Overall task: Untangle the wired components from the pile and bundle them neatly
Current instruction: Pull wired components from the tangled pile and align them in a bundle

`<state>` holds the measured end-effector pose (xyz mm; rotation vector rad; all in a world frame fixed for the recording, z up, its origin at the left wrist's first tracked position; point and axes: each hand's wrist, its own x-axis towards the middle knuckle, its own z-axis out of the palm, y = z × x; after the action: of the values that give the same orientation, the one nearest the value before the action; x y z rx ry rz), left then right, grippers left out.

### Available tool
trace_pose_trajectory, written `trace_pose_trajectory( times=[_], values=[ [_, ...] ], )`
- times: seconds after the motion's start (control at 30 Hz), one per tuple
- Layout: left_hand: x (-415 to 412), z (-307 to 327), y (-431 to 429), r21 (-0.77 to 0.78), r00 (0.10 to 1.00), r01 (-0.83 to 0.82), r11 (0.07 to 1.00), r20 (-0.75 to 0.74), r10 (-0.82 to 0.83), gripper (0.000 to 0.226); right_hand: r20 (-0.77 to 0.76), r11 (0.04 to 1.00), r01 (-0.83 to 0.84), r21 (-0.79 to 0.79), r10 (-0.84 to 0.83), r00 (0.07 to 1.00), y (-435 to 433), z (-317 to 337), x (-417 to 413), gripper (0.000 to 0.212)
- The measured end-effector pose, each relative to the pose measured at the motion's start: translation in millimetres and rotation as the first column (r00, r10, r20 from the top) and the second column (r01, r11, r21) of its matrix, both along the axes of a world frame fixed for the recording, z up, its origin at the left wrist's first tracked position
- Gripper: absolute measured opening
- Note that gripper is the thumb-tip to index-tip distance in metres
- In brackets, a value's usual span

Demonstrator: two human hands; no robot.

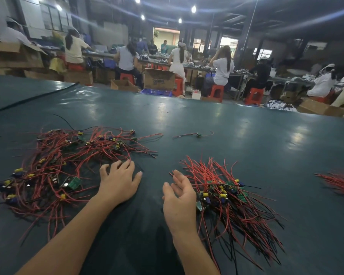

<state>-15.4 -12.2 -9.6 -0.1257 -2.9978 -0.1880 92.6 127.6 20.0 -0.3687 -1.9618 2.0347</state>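
Wired components lie in a tangled pile [68, 165] on the left of the dark green bench [187, 116], seen from the head camera: small green boards with yellow and blue parts, trailing thin red and black leads. A combed bundle [226, 195] lies to the right, and a stray component [198, 134] sits apart, farther back. The left hand [118, 183] rests palm down, its fingers [125, 166] spread, tips touching the pile's near edge. The right hand [179, 203] hovers just beside the bundle, loosely curled, holding nothing. Each piece looks light, its leads limp and prone to snagging. Best pinched at the board and drawn out slowly, since tugging a lead may strain its solder joint.
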Motion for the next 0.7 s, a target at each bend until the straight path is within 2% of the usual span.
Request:
trace_pose_trajectory(
  times=[0.17, 0.5, 0.57, 0.7],
  values=[
    [5.1, 0.2, 3.4, 0.098, 0.998, 0.062, 0.993, -0.035, -0.058, 0.053, -0.002, 1.000, 0.007, 0.007, -0.007, 1.000, 0.3, -0.9, -0.5, 0.041],
    [4.9, 1.1, 9.1, 0.064, 1.000, 0.024, 0.998, -0.015, -0.023, 0.064, -0.003, 1.000, 0.004, 0.008, -0.004, 1.000, 0.6, -3.9, -2.3, 0.042],
    [5.6, 3.4, 10.4, 0.133, 1.000, 0.014, 0.991, -0.006, -0.014, 0.061, -0.002, 1.000, 0.003, 0.012, -0.003, 1.000, 1.1, -4.3, -2.7, 0.041],
    [14.0, 12.8, 18.1, 0.365, 1.000, 0.029, 0.930, -0.003, -0.031, 0.044, -0.004, 0.999, 0.014, 0.030, -0.014, 1.000, 3.6, -5.2, -5.3, 0.037]
  ],
)
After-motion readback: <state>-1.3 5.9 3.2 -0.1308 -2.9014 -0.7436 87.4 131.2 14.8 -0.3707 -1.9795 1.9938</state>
